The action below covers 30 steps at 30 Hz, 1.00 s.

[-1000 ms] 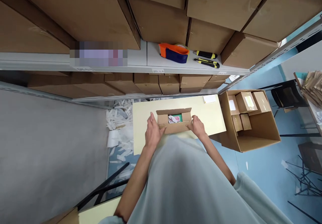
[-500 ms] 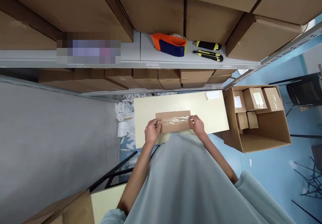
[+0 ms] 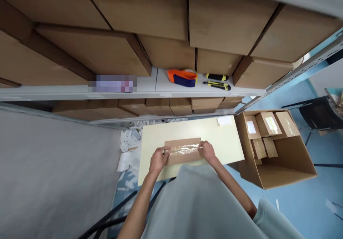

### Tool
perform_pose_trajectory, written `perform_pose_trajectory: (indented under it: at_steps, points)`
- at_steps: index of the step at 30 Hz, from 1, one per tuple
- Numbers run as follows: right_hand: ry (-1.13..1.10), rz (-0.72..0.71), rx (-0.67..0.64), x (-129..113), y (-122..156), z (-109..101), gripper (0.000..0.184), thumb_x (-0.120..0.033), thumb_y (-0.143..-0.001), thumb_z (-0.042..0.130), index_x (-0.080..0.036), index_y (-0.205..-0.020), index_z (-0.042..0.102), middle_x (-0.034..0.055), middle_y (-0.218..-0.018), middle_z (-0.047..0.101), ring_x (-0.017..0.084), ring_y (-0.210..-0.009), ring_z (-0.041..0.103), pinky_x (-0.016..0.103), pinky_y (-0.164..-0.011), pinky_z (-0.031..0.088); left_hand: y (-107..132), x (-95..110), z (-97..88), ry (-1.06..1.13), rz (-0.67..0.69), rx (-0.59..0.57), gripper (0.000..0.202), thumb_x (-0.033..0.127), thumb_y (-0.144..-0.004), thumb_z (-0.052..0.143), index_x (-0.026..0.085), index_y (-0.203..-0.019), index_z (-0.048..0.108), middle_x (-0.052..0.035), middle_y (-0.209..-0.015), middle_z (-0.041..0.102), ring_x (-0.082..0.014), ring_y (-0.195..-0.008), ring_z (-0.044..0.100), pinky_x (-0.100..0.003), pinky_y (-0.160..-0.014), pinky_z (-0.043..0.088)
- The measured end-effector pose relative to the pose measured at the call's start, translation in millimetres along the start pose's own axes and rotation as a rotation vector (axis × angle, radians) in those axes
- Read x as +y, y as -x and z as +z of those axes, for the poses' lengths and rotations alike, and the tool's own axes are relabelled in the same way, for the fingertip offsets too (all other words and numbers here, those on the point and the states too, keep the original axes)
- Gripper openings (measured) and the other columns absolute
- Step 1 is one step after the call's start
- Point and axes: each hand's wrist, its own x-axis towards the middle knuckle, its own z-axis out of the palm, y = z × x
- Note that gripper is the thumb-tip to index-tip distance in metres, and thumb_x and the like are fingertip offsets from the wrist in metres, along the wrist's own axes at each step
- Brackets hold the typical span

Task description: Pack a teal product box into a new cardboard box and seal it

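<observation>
A flat brown cardboard box (image 3: 183, 160) lies on the pale tabletop (image 3: 214, 135) in front of me. Along its upper face runs a shiny strip of clear packing tape (image 3: 185, 149). My left hand (image 3: 158, 159) is closed at the box's left edge, thumb and fingers pinching the tape's left end. At the opposite edge, my right hand (image 3: 207, 151) is likewise closed on the right end of the strip. Fingers partly cover both tape ends.
A large open carton (image 3: 288, 164) with several small boxes stands right of the table. On the shelf ahead lie an orange and blue tape dispenser (image 3: 183, 78) and two utility knives (image 3: 216, 85), before stacked cartons (image 3: 171, 53). A white label (image 3: 224, 120) is at the table's far right.
My view has tilted up, so the table and shelf appear lower. Both hands stay at the ends of the tape on the box.
</observation>
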Motion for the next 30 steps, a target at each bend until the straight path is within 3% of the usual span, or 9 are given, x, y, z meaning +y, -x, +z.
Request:
perform_pose_trajectory:
  at_steps: [6,13,17,20,22,24,26,28,30]
  points:
    - [0.05,0.068,0.098,-6,-16,-7,0.023,-0.005,-0.099,0.068,-0.014,-0.114,0.083,0.018,-0.113,0.085,0.027,-0.107,0.082,0.03,-0.088,0.054,-14,14,5.0,-0.049,0.015,-0.019,0.024,0.025,-0.098,0.063,0.023,-0.112,0.082,-0.0106,-0.124,0.081,-0.0263,-0.096,0.081,-0.036,-0.095,0.06]
    - [0.117,0.129,0.082,-16,-24,-25,0.03,-0.002,-0.104,0.06,-0.008,-0.122,0.082,0.0235,-0.122,0.083,0.028,-0.112,0.083,0.029,-0.09,0.054,-25,43,9.3,-0.155,0.0,-0.016,0.026,0.018,-0.101,0.06,0.021,-0.115,0.081,-0.0111,-0.123,0.077,-0.0265,-0.101,0.08,-0.035,-0.094,0.059]
    - [0.153,0.089,0.097,-25,-17,-33,0.03,0.001,-0.1,0.061,-0.008,-0.116,0.085,0.0243,-0.12,0.085,0.031,-0.114,0.084,0.031,-0.089,0.057,-26,36,5.1,-0.177,0.022,-0.013,0.023,0.017,-0.101,0.064,0.024,-0.115,0.08,-0.0086,-0.122,0.076,-0.0263,-0.109,0.081,-0.033,-0.097,0.059]
    - [0.164,0.009,0.098,-20,-18,-32,0.03,-0.002,-0.097,0.065,-0.013,-0.116,0.085,0.0193,-0.12,0.086,0.033,-0.118,0.084,0.033,-0.092,0.059,-30,23,8.0,-0.235,0.046,-0.037,0.029,0.015,-0.104,0.058,0.027,-0.125,0.075,-0.0086,-0.137,0.073,-0.0247,-0.113,0.081,-0.033,-0.094,0.059]
    - [0.193,-0.052,0.045,-17,-27,-40,0.029,-0.008,-0.093,0.072,-0.02,-0.116,0.085,0.0151,-0.123,0.086,0.035,-0.123,0.082,0.036,-0.096,0.059,-40,23,8.6,-0.252,0.064,-0.042,0.035,0.009,-0.099,0.059,0.026,-0.125,0.075,-0.0118,-0.155,0.066,-0.0281,-0.134,0.075,-0.036,-0.103,0.059]
    - [0.239,-0.114,0.067,-25,-36,-66,0.025,-0.013,-0.095,0.073,-0.023,-0.116,0.085,0.0145,-0.128,0.085,0.036,-0.124,0.081,0.038,-0.099,0.058,-54,37,1.3,-0.23,0.127,0.005,0.037,0.007,-0.097,0.059,0.024,-0.126,0.076,-0.0146,-0.166,0.06,-0.0306,-0.153,0.063,-0.04,-0.117,0.054]
    - [0.255,-0.21,0.202,-50,-42,-110,0.025,-0.02,-0.104,0.066,-0.023,-0.123,0.082,0.0159,-0.135,0.081,0.034,-0.122,0.081,0.038,-0.099,0.058,-70,68,-16.2,-0.18,0.235,0.082,0.036,0.01,-0.1,0.058,0.022,-0.127,0.077,-0.0161,-0.165,0.062,-0.0311,-0.156,0.06,-0.043,-0.127,0.048]
    - [0.24,-0.327,0.362,-88,-45,-163,0.03,-0.027,-0.111,0.06,-0.023,-0.136,0.075,0.0159,-0.141,0.078,0.032,-0.119,0.081,0.037,-0.098,0.057,-87,113,-41.8,-0.122,0.359,0.164,0.034,0.012,-0.102,0.056,0.021,-0.127,0.078,-0.0152,-0.156,0.069,-0.0312,-0.15,0.065,-0.044,-0.128,0.047]
    - [0.265,-0.458,0.54,-132,-50,-211,0.034,-0.024,-0.113,0.056,-0.018,-0.143,0.069,0.0193,-0.143,0.074,0.032,-0.127,0.075,0.037,-0.105,0.056,-102,165,-70.4,-0.061,0.474,0.244,0.033,0.012,-0.103,0.057,0.02,-0.127,0.079,-0.016,-0.147,0.074,-0.0322,-0.143,0.068,-0.046,-0.124,0.051]
